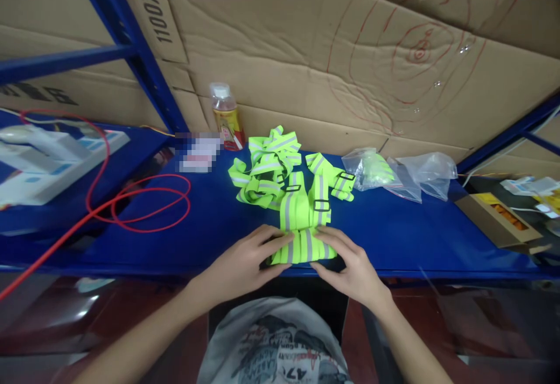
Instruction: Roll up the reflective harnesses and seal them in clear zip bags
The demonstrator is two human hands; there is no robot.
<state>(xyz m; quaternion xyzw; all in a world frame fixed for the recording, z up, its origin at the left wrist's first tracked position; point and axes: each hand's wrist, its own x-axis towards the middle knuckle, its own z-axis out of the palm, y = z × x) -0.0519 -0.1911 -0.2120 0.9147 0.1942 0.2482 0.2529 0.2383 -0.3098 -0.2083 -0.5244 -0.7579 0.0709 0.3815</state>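
A folded bundle of neon yellow-green straps with grey stripes [308, 246] lies at the front edge of the blue table. My left hand [252, 257] grips its left end between thumb and fingers. On its right end, my right hand [350, 264] holds it the same way. Flat straps with black buckles run from the bundle away from me. Behind them, to the left, sits a loose tangled heap of the same straps [266, 168]. A shorter strap piece with a buckle [336, 178] lies to the right of the heap.
A drink bottle [228, 118] stands at the back by the cardboard wall [271, 39]. Clear plastic bags [371, 169] lie back right, near an open cardboard box [499, 220]. Red cable [151, 189] coils on the left, beside white power strips [56, 168]. Blue shelf posts rise both sides.
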